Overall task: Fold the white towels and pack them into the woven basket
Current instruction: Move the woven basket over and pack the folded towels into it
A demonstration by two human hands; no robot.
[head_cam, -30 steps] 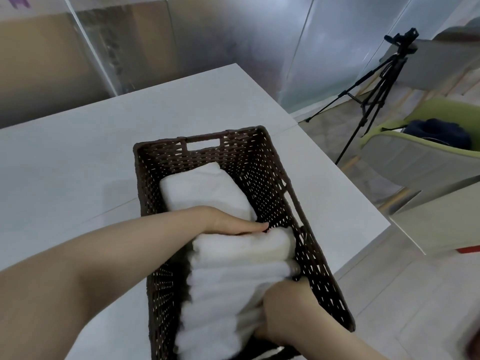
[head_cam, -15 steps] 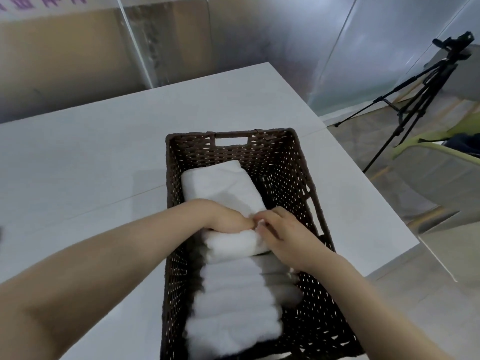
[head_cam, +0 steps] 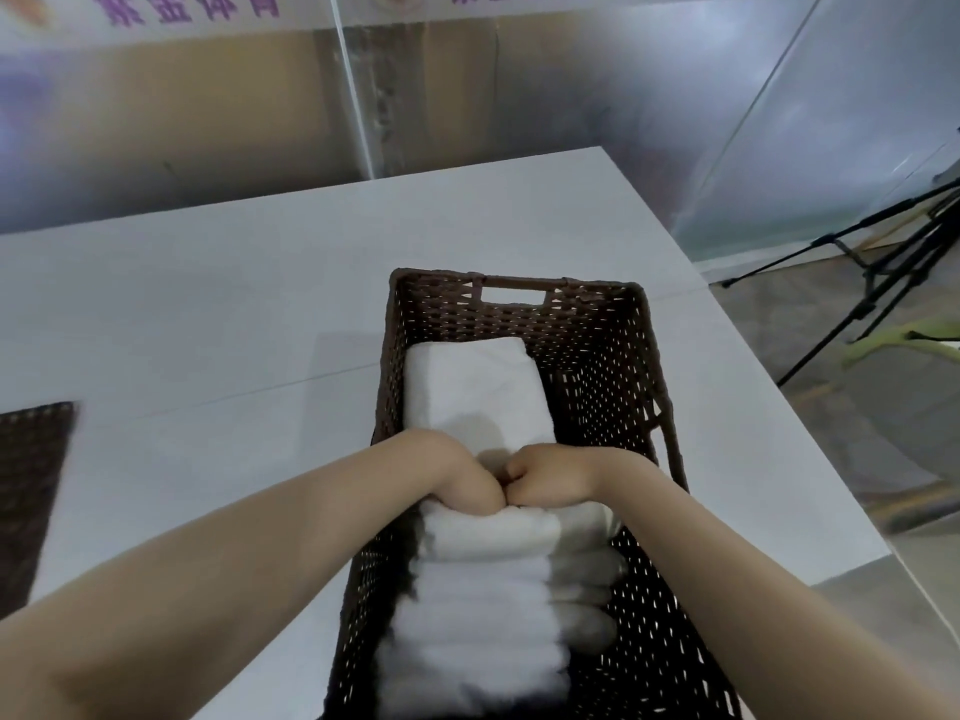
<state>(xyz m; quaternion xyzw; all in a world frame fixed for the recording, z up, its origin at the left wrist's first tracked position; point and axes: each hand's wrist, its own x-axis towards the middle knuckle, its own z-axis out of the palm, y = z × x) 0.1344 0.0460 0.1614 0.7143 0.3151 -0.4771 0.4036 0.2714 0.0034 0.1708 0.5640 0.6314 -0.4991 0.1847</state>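
On the white bench (head_cam: 208, 324) stands the brown woven basket (head_cam: 597, 356), its handle cut-out at the far end. Inside it, along the left side, a row of folded white towels (head_cam: 483, 605) stands on edge at the near end, and one flat towel (head_cam: 472, 387) lies beyond them toward the far wall. The left hand (head_cam: 457, 475) and right hand (head_cam: 550, 478) meet knuckle to knuckle in the middle of the basket, each grip curled down over the top edge of the farthest standing towel. Far right, a black tripod (head_cam: 883, 272) stands on the floor. Another dark woven piece (head_cam: 31, 491) shows at the left edge.
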